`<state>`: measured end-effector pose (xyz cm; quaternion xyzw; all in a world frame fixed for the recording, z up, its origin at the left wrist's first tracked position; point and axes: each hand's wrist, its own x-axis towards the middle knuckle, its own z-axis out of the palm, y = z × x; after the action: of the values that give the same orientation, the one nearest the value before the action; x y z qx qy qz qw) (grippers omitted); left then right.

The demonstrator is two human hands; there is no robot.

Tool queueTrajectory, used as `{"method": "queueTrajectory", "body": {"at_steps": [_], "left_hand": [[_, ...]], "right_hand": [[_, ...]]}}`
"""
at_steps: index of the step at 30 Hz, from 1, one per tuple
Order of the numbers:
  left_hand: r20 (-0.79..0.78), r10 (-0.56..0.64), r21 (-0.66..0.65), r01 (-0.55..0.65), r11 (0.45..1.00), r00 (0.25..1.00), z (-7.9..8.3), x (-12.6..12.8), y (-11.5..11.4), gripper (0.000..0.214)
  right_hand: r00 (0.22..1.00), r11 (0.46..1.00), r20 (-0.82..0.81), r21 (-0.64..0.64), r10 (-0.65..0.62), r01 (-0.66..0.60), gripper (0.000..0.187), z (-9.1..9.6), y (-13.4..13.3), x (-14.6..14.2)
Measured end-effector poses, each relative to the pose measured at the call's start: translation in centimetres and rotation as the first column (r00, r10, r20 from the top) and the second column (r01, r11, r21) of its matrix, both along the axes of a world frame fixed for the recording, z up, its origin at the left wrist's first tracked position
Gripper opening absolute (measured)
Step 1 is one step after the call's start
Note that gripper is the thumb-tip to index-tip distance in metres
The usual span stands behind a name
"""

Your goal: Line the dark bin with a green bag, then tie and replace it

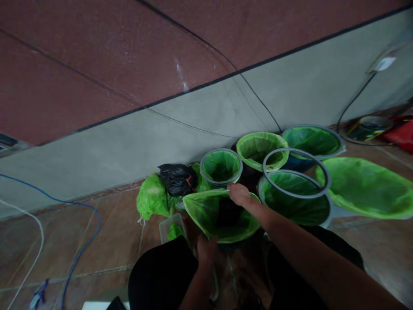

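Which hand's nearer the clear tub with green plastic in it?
Left. The left hand is just right of the tub, at the near edge of the green liner; the right hand is farther off, at the liner's far edge.

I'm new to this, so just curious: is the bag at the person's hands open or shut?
Open: the green bag gapes wide, the right hand at its far edge, the left hand by its near one.

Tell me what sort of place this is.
Likely a refuse corner along a wall, though I can't tell whether it's indoors. Several green-lined bins cluster there, with tied bags beside them on a tiled floor.
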<state>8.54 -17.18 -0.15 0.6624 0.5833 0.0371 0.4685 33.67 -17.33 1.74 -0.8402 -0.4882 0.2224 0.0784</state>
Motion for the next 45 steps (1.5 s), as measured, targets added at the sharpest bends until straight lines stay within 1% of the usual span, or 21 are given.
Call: {"method": "queueTrajectory", "body": {"at_steps": [2, 5, 9, 12, 14, 16, 18, 21, 23, 25, 26, 28, 30, 31, 33, 36, 39, 41, 42, 43, 45], "left_hand": [[-0.047, 0.028, 0.006, -0.028, 1.0, 0.999, -0.2, 0.0, -0.4, 0.021], [-0.078, 0.038, 0.016, -0.037, 0.999, 0.996, 0.1, -0.6, 0.6, 0.009], [-0.118, 0.067, 0.063, -0.06, 0.996, 0.991, 1.0, -1.9, 2.0, 0.011], [-0.058, 0.085, 0.054, -0.082, 0.995, 0.995, 1.6, -2.1, 2.0, 0.009], [0.026, 0.152, 0.012, -0.153, 0.988, 0.988, 2.5, -1.7, 1.8, 0.005], [0.134, 0.233, -0.035, -0.23, 0.973, 0.963, 4.0, -0.9, 1.6, 0.013], [0.264, 0.256, -0.069, -0.246, 0.967, 0.93, 6.6, 0.2, 1.6, 0.021], [0.483, 0.109, -0.011, -0.118, 0.993, 0.869, 11.3, 2.0, 1.6, 0.029], [0.565, -0.008, 0.069, -0.038, 0.997, 0.825, 13.9, 3.2, 1.8, 0.035], [0.599, -0.058, 0.116, -0.015, 0.993, 0.799, 15.4, 4.2, 2.1, 0.034], [0.601, -0.054, 0.122, -0.025, 0.992, 0.798, 15.7, 4.6, 2.4, 0.03], [0.585, -0.042, 0.136, -0.047, 0.99, 0.81, 15.5, 5.1, 3.1, 0.023], [0.553, -0.074, 0.175, -0.029, 0.984, 0.83, 15.0, 5.4, 4.1, 0.022], [0.535, -0.113, 0.2, 0.004, 0.98, 0.838, 14.6, 5.6, 4.7, 0.023], [0.502, -0.173, 0.218, 0.07, 0.973, 0.847, 14.1, 6.1, 5.9, 0.023], [0.486, -0.137, 0.161, 0.066, 0.985, 0.863, 13.9, 7.4, 7.4, 0.022], [0.516, -0.112, 0.115, 0.061, 0.992, 0.849, 14.1, 8.8, 8.5, 0.025], [0.568, -0.127, 0.083, 0.097, 0.992, 0.813, 13.9, 9.4, 8.8, 0.028], [0.593, -0.127, 0.064, 0.11, 0.992, 0.795, 13.7, 9.5, 8.9, 0.029], [0.611, -0.119, 0.05, 0.112, 0.992, 0.783, 13.2, 9.6, 9.0, 0.031], [0.612, -0.065, 0.034, 0.057, 0.998, 0.788, 11.7, 9.4, 9.1, 0.035]], "right_hand": [[1.0, 1.0, 0.008, 0.016, -0.004, 0.004, 0.026, 0.6, -0.2, 0.1], [1.0, 0.999, 0.023, 0.049, -0.018, 0.016, 0.029, 1.6, -0.6, 0.3], [0.998, 0.993, 0.017, 0.107, -0.057, 0.055, 0.033, 2.7, -0.9, 0.5], [0.993, 0.978, -0.02, 0.17, -0.119, 0.121, 0.031, 3.6, -0.7, 0.6], [0.987, 0.962, -0.06, 0.224, -0.149, 0.159, 0.028, 4.4, -0.5, 0.7], [0.981, 0.932, -0.115, 0.311, -0.16, 0.188, 0.026, 5.3, -0.4, 0.6], [0.97, 0.871, -0.193, 0.441, -0.145, 0.218, 0.022, 6.5, -0.4, 0.5], [0.939, 0.718, -0.341, 0.643, -0.041, 0.265, 0.02, 8.1, -0.7, 0.2], [0.9, 0.63, -0.431, 0.717, 0.065, 0.298, 0.019, 8.8, -0.9, 0.0], [0.824, 0.589, -0.548, 0.716, 0.142, 0.375, 0.02, 8.8, -0.8, -0.1], [0.764, 0.583, -0.626, 0.684, 0.158, 0.439, 0.022, 8.6, -0.7, -0.1], [0.622, 0.585, -0.767, 0.579, 0.157, 0.567, 0.024, 8.0, -0.5, -0.1], [0.536, 0.604, -0.831, 0.505, 0.148, 0.617, 0.026, 7.4, -0.3, -0.2], [0.532, 0.626, -0.834, 0.493, 0.145, 0.603, 0.026, 7.2, -0.3, -0.3], [0.574, 0.69, -0.809, 0.488, 0.128, 0.535, 0.029, 6.9, -0.3, -0.7], [0.623, 0.805, -0.775, 0.434, 0.105, 0.405, 0.03, 6.9, -0.6, -1.9], [0.579, 0.908, -0.8, 0.349, 0.16, 0.231, 0.027, 6.9, -0.8, -3.6], [0.551, 0.939, -0.81, 0.32, 0.202, 0.127, 0.025, 6.5, -0.8, -4.6], [0.556, 0.943, -0.804, 0.319, 0.213, 0.1, 0.023, 6.2, -0.8, -5.0], [0.574, 0.942, -0.79, 0.322, 0.214, 0.092, 0.022, 5.9, -0.7, -5.2], [0.625, 0.94, -0.761, 0.319, 0.175, 0.124, 0.027, 5.3, -0.5, -5.1]]}}
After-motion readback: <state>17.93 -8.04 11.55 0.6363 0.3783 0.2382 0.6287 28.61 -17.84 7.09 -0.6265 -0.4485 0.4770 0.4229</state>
